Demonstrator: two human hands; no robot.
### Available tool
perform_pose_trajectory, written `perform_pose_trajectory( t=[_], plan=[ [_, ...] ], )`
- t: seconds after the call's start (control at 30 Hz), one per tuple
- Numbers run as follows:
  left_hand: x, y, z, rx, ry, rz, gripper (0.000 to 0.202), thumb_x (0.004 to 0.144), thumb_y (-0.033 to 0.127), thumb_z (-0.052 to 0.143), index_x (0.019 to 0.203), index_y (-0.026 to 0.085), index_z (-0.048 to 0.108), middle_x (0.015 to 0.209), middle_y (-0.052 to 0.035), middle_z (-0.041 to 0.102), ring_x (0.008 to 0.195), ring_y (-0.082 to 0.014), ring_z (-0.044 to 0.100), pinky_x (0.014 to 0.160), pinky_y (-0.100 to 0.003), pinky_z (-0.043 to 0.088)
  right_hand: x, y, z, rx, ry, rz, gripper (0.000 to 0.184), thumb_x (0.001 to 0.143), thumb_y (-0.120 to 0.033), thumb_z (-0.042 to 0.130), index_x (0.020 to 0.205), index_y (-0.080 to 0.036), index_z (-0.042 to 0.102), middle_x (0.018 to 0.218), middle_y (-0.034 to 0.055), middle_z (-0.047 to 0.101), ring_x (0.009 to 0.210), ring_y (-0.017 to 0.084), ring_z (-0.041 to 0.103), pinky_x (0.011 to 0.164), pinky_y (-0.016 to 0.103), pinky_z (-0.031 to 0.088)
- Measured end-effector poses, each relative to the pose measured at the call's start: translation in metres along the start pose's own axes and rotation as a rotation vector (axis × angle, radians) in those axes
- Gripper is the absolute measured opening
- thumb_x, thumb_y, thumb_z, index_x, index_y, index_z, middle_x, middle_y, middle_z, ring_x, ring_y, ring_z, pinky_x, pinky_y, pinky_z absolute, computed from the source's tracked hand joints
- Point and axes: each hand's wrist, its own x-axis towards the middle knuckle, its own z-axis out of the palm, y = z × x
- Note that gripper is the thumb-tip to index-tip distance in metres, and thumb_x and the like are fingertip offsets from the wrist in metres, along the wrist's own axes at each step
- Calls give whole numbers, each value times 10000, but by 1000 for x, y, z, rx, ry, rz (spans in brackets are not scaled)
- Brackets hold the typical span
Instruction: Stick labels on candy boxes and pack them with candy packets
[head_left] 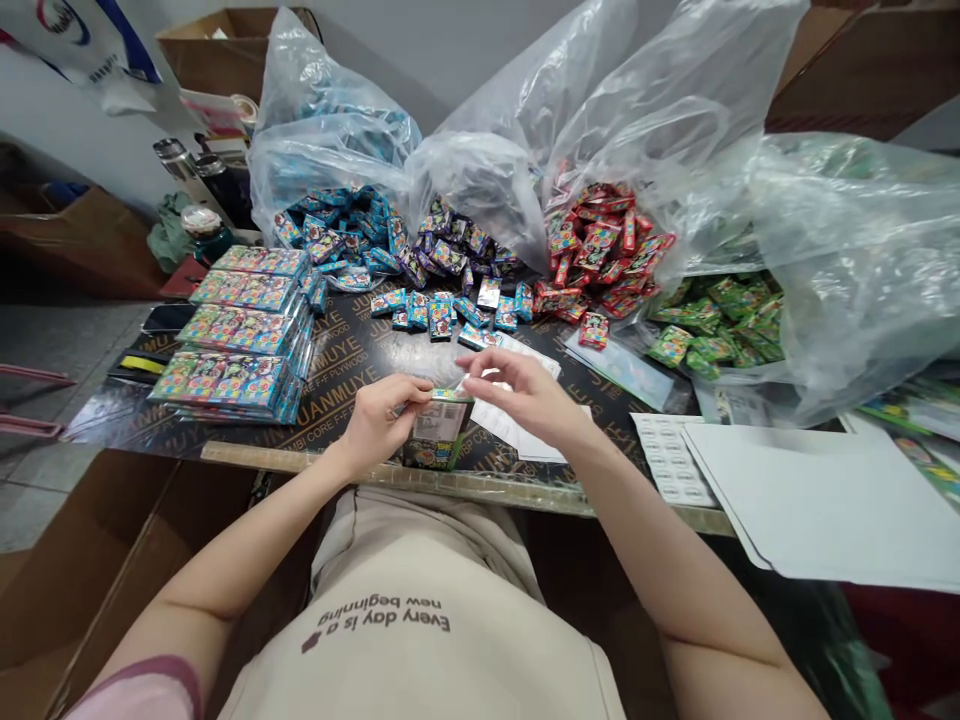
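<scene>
My left hand (386, 415) is closed, thumb and fingers pinching the top edge of a small printed box (436, 440). This box stands at the table's front edge, its top partly hidden by my fingers. Just to the right and slightly above, my right hand (517, 390) has its thumb and forefinger close together over the box's top corner. A small pale piece shows at those fingertips, too small to name. White paper sheets (536, 445) lie on the table under and beyond my right hand.
Stacked wrapped packs (232, 340) stand at left. Plastic bags at the back spill blue (352, 230), purple (450, 245) and red small boxes (600, 245), and green packets (720, 320). Loose blue boxes (440, 318) lie mid-table. A label sheet (667, 455) and white card (825, 500) overlap at right.
</scene>
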Motion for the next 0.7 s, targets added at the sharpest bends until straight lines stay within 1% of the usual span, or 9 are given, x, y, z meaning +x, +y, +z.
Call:
perform_pose_trajectory(
  t=[0.03, 0.1, 0.17, 0.23, 0.37, 0.5, 0.53, 0.6, 0.7],
  plan=[
    [0, 0, -1, -6, -1, -15, 76, 826, 145, 602, 766, 163, 644, 843, -75, 734, 783, -164, 699, 720, -286, 553, 5, -4, 6, 19, -70, 8, 271, 799, -427, 626, 703, -187, 545, 883, 50, 671, 921, 191, 620, 719, 283, 465],
    [0, -1, -1, -14, 2, -41, 56, 813, 150, 625, 759, 164, 634, 832, -71, 731, 783, -163, 697, 722, -283, 550, 12, -6, 15, 36, -165, 28, 291, 793, -436, 626, 687, -180, 539, 775, 24, 635, 742, 142, 590, 627, 247, 439],
    [-1, -3, -2, -18, 5, -53, 47, 806, 149, 638, 761, 162, 628, 827, -70, 728, 780, -160, 693, 721, -280, 546, 17, -2, 20, 46, -211, 42, 292, 793, -435, 619, 691, -173, 541, 686, -6, 581, 612, 102, 516, 555, 221, 396],
    [-2, -5, -1, -27, 6, -48, 43, 806, 142, 635, 767, 158, 627, 831, -70, 726, 774, -156, 690, 715, -275, 541, 20, 2, 21, 43, -220, 48, 284, 786, -423, 621, 696, -166, 545, 657, -18, 553, 568, 86, 471, 522, 210, 364],
    [-2, -4, -2, -49, 13, -39, 51, 806, 137, 623, 759, 159, 624, 820, -66, 725, 767, -155, 688, 706, -273, 535, 22, 3, 21, -6, -208, 49, 270, 777, -404, 623, 682, -164, 545, 627, -21, 539, 546, 82, 443, 497, 205, 330],
    [-1, 1, 0, -36, 30, -50, 41, 787, 158, 629, 746, 158, 623, 809, -70, 722, 754, -163, 684, 706, -282, 527, 19, 3, 25, -30, -141, 39, 254, 757, -368, 649, 648, -171, 531, 587, -34, 516, 528, 80, 440, 497, 212, 331],
    [0, 2, 1, -27, 46, -55, 59, 775, 178, 653, 732, 156, 618, 796, -70, 719, 739, -164, 681, 694, -279, 522, 18, 4, 27, 8, -121, 50, 250, 744, -363, 665, 660, -175, 524, 590, -36, 522, 527, 82, 455, 498, 212, 339],
    [-1, 3, 5, -9, 85, -57, 136, 757, 215, 700, 690, 152, 600, 758, -64, 712, 697, -158, 672, 661, -263, 509, 15, 7, 30, 155, -81, 96, 279, 695, -361, 716, 733, -193, 497, 616, -43, 560, 540, 92, 508, 507, 210, 370],
    [-1, 4, 10, 17, 92, -46, 178, 769, 232, 712, 667, 154, 588, 734, -47, 702, 667, -143, 656, 636, -244, 490, 15, 13, 32, 414, -37, 196, 430, 615, -358, 784, 820, -224, 432, 625, -61, 609, 546, 101, 560, 538, 211, 413]
  ],
)
